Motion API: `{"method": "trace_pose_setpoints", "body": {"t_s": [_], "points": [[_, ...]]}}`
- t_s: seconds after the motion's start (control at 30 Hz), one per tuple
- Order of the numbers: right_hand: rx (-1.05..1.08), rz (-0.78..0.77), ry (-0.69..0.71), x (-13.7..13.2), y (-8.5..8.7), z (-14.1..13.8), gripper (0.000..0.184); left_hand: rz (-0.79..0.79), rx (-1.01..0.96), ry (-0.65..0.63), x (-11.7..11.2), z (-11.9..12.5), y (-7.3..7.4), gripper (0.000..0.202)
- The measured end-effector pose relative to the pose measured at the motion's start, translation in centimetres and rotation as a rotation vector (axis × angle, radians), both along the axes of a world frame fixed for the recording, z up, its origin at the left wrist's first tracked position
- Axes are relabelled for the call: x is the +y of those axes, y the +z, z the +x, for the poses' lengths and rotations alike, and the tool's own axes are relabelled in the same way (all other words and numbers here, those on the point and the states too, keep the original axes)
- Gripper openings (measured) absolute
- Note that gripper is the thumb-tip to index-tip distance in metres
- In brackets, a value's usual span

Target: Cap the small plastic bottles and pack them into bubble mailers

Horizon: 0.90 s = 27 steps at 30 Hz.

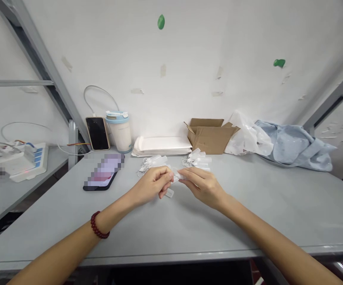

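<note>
My left hand (156, 183) is closed, its thumb and fingertips pinched together. What it pinches is too small to make out. My right hand (202, 185) pinches a small translucent plastic tube (176, 174), right beside the left fingertips. Below the left hand shows the end of another clear plastic tube (169, 193); I cannot tell whether it lies on the table or hangs from the fingers. Just behind the hands are two small piles of similar tubes with thin white strings, a left pile (155, 160) and a right pile (199, 160), each partly hidden by a hand.
On the grey table (278, 209) lies a phone (104, 174) at the left. Along the wall stand a second phone (98, 133) on a cable, a lidded cup (120, 132), stacked white envelopes (162, 145), an open cardboard box (210, 138), a white plastic bag (248, 136) and blue cloth (296, 144).
</note>
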State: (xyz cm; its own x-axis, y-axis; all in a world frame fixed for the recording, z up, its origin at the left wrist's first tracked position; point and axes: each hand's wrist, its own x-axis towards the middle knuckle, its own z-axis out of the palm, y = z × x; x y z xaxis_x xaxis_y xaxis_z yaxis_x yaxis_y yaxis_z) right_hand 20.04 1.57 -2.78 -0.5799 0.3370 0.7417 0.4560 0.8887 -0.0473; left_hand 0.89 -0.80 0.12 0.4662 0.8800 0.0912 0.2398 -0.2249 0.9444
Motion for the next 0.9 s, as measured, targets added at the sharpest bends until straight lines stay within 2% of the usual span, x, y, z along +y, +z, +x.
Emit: {"method": "trace_pose_setpoints", "body": {"t_s": [0.1,0.17,0.23,0.3,0.37,0.47,0.53,0.6,0.7,0.9], "points": [[-0.041,-0.074,-0.014,1.5,-0.4,0.7,0.022,0.061,0.088,0.006,0.2,-0.6,0.6,0.023],[-0.02,-0.12,-0.119,3.1,-0.8,1.7,0.034,0.175,0.135,0.152,0.7,-1.4,1.2,0.021],[0.015,-0.209,-0.232,4.6,-0.9,2.9,0.04,0.302,0.132,0.38,1.3,-2.4,1.9,0.022],[0.034,-0.221,-0.304,5.8,-0.8,4.1,0.03,0.357,0.116,0.527,1.9,-3.3,2.3,0.023],[0.013,-0.202,-0.343,6.4,-0.7,4.9,0.021,0.368,0.128,0.572,2.4,-3.9,2.4,0.023],[-0.072,-0.208,-0.364,6.7,-0.7,5.2,0.018,0.319,0.291,0.452,2.9,-4.3,1.6,0.025],[-0.146,-0.233,-0.361,6.6,-0.7,5.1,0.017,0.26,0.507,0.299,3.1,-4.5,0.8,0.029],[-0.208,-0.268,-0.343,6.3,-0.6,4.9,0.016,0.233,0.708,0.2,3.3,-4.6,0.1,0.033],[-0.286,-0.362,-0.336,5.7,-0.3,4.6,0.015,0.263,0.827,0.203,3.5,-4.8,-0.6,0.032],[-0.392,-0.526,-0.403,5.0,0.2,4.7,0.016,0.33,0.815,0.266,3.6,-4.8,-0.4,0.028]]}}
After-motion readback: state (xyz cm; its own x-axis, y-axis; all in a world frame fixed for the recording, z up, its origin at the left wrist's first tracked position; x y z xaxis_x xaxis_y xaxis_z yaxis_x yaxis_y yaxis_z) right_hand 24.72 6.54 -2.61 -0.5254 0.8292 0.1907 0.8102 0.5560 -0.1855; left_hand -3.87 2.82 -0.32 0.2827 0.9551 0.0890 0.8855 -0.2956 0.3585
